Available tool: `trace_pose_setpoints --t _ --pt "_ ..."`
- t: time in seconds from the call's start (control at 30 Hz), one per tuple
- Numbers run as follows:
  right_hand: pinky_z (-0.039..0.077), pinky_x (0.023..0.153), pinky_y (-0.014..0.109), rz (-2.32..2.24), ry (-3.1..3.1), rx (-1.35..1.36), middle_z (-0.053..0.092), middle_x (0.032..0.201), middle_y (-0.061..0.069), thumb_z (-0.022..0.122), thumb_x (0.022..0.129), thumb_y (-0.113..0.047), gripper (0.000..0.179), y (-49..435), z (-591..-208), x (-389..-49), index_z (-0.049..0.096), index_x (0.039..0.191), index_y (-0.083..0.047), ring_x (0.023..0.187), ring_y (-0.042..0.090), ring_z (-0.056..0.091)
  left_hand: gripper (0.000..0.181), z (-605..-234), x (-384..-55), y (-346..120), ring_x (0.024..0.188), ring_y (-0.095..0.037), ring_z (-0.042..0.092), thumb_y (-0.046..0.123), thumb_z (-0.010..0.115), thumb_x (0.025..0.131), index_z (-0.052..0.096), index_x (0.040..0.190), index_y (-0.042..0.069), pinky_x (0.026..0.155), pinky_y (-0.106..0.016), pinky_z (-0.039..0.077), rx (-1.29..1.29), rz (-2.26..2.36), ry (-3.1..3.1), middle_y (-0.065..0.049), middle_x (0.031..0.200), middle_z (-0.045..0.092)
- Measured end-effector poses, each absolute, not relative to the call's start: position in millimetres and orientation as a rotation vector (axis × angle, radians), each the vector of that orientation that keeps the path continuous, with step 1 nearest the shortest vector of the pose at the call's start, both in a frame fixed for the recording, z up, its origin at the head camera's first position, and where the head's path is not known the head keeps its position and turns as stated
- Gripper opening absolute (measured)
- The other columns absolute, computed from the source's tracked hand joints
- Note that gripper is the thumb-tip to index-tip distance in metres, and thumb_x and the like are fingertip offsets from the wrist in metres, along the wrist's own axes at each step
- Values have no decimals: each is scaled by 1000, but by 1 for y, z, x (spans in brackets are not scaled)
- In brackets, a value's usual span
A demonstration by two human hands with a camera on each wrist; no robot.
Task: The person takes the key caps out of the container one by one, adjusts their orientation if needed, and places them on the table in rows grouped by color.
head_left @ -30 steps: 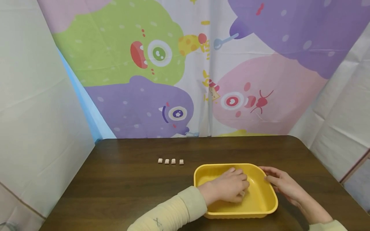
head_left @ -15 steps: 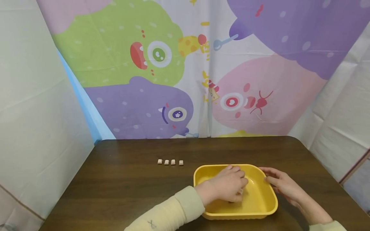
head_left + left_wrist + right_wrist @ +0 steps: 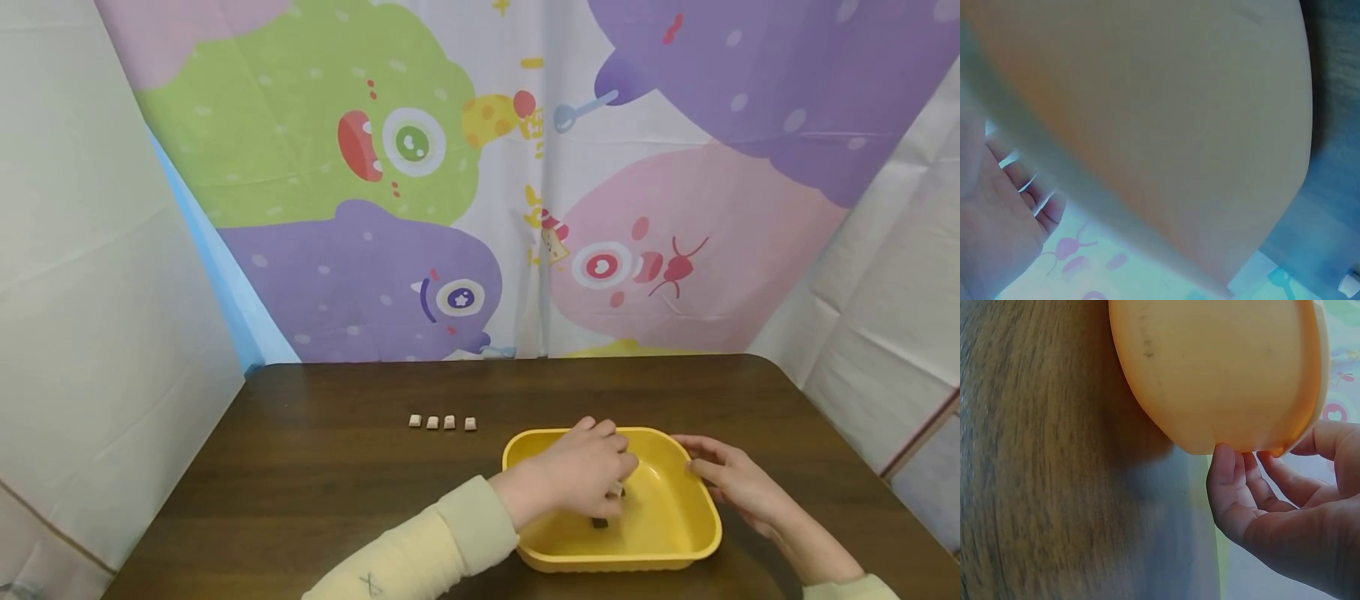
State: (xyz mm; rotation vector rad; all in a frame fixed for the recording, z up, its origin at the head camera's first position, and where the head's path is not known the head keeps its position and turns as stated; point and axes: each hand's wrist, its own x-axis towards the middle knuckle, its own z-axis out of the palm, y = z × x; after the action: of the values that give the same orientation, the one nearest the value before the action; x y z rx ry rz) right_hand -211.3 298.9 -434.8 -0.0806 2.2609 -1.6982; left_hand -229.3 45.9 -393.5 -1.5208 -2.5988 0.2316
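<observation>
The yellow plastic basin (image 3: 675,533) stands at the front right of the table. My left hand (image 3: 581,467) is inside it, above its floor, and pinches a small white keycap (image 3: 617,489), partly covered by the fingers. Under that hand lies a small black piece (image 3: 600,523), perhaps another keycap. My right hand (image 3: 738,483) grips the basin's right side, thumb at the rim and fingers against the outer wall, as the right wrist view shows. Several white keycaps (image 3: 449,422) sit in a row on the table, left of the basin. The basin's wall (image 3: 1179,125) fills most of the left wrist view.
The dark wooden table (image 3: 315,483) reaches back to a curtain (image 3: 420,275) printed with cartoon monsters. Pale cloth sheets (image 3: 97,250) hang on both sides.
My left hand has risen slightly and shifted left inside the basin with the white keycap, uncovering the black piece. The right hand stays at the basin's right side.
</observation>
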Motion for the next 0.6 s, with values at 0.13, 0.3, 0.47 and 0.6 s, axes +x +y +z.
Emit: trace_pose_setpoints --t 0.13,0.3,0.47,0.6 --pt "51 81 40 -1698 2263 -79 40 137 28 51 94 -16 58 299 -435 -211 28 142 6 104 21 58 22 -386 -228 41 83 -9 32 46 60 82 45 84 30 71 -23 24 -1520 206 -2604 15 82 38" --pt "51 81 41 -1687 2266 -76 40 137 27 51 94 -16 58 298 -434 -211 28 142 6 104 22 57 22 -379 -227 34 82 -9 34 45 61 81 45 82 30 70 -24 24 -1489 204 -2578 14 82 39" --pt "51 82 41 -1679 2270 -77 39 138 28 52 94 -17 59 298 -433 -211 28 143 6 105 22 57 20 -372 -226 26 82 -9 35 43 63 78 47 82 30 69 -24 25 -1453 197 -2575 15 82 41" --pt "51 82 41 -1677 2275 -83 39 138 28 52 94 -17 59 298 -433 -211 29 142 6 105 22 58 20 -364 -227 19 83 -9 37 43 64 78 50 83 30 70 -24 26 -1440 200 -2595 15 82 42"
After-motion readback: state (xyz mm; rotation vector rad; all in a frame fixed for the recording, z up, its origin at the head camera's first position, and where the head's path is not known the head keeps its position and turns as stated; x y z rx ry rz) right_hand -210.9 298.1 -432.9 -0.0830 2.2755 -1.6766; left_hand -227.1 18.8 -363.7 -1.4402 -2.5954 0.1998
